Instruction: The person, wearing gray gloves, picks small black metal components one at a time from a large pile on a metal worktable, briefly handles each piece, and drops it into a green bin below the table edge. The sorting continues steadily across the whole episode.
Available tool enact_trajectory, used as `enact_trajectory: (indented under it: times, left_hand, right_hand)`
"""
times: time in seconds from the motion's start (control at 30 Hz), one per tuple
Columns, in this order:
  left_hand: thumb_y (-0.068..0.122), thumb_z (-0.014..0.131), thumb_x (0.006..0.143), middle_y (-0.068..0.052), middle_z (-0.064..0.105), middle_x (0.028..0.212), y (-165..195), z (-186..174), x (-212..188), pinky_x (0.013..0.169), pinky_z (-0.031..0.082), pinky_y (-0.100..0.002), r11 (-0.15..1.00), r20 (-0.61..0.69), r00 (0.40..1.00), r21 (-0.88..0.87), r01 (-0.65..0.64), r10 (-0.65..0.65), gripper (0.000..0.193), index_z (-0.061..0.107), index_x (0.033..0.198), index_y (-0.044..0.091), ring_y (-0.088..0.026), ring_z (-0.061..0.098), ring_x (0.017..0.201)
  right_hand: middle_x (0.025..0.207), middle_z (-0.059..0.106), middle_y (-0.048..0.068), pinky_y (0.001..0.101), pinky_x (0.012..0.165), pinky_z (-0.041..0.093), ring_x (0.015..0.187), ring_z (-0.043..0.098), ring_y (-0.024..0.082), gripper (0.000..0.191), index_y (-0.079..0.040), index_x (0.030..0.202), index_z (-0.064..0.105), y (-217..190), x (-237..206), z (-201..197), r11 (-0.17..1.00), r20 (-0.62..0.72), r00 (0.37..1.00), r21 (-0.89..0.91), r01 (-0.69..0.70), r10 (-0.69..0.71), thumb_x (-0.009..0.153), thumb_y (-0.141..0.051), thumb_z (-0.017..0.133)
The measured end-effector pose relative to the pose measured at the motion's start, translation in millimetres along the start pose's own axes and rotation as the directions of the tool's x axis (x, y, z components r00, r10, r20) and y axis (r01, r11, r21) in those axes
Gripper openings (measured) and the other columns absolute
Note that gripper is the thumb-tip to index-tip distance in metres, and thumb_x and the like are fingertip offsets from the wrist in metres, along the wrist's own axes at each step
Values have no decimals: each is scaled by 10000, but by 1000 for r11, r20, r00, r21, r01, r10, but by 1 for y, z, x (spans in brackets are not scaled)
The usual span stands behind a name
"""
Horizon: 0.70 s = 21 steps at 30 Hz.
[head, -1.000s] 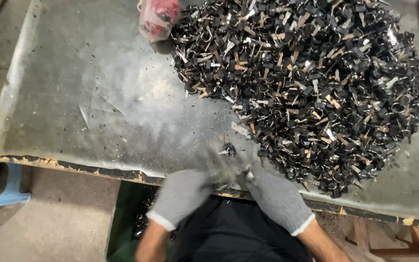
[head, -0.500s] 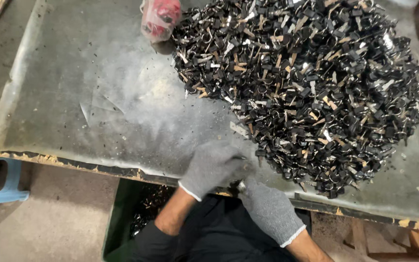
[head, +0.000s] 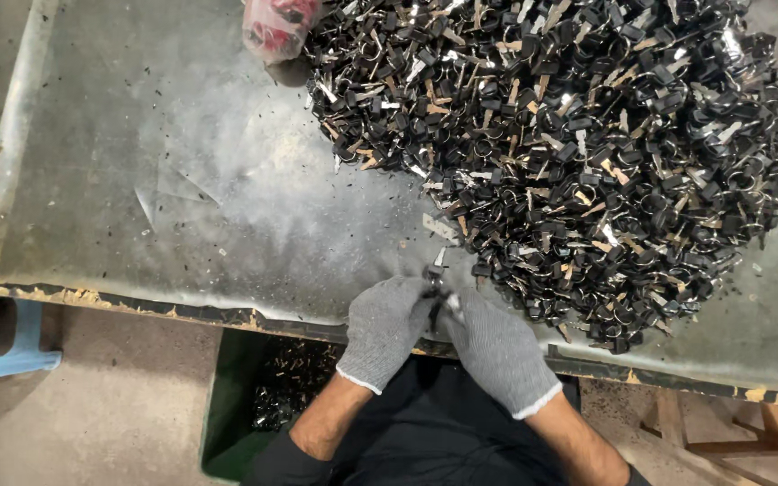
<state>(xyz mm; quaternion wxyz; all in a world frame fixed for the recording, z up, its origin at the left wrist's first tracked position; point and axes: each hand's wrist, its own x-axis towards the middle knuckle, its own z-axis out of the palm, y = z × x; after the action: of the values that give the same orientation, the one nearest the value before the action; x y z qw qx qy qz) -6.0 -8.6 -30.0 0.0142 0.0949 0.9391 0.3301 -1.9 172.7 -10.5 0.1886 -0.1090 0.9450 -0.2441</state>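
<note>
Both gloved hands meet at the near edge of the grey surface [head: 182,225]. The left hand [head: 387,328] and right hand [head: 495,349] have their fingers curled shut around one small black-and-metal piece [head: 434,292], mostly hidden between the gloves, shape hard to make out. Big pile of similar pieces [head: 578,153] just beyond, cut off at top. Red bag [head: 276,25] partly cropped. Green bin [head: 267,396] below the edge, contents dim.

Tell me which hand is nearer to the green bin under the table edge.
Left. The left hand sits just above and right of the green bin; the right hand lies farther right, beyond the left.
</note>
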Motion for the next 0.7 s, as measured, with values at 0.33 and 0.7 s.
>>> enact_trajectory:
  times: [0.33, 0.7]
  left_hand:
    - [100, 639, 895, -134, 686, 892, -6, 10, -1, 754, 547, -461, 983, 1, 986, 78, -165, 166, 127, 683, 1006, 57, -340, 690, 854]
    - [177, 646, 897, -195, 706, 902, -15, 2, 14, 766, 521, -538, 991, 167, 977, -10, -132, 131, 168, 713, 973, 43, -414, 676, 861]
  right_hand:
    - [889, 730, 177, 427, 611, 620, 784, 759, 333, 245, -32, 1207, 570, -13, 9, 13, 962, -26, 998, -269, 50, -59, 981, -127, 558]
    - [813, 652, 100, 379, 509, 584, 686, 714, 251, 312, -28, 1166, 591, 4, 4, 3, 836, -143, 959, -532, 135, -246, 872, -129, 619]
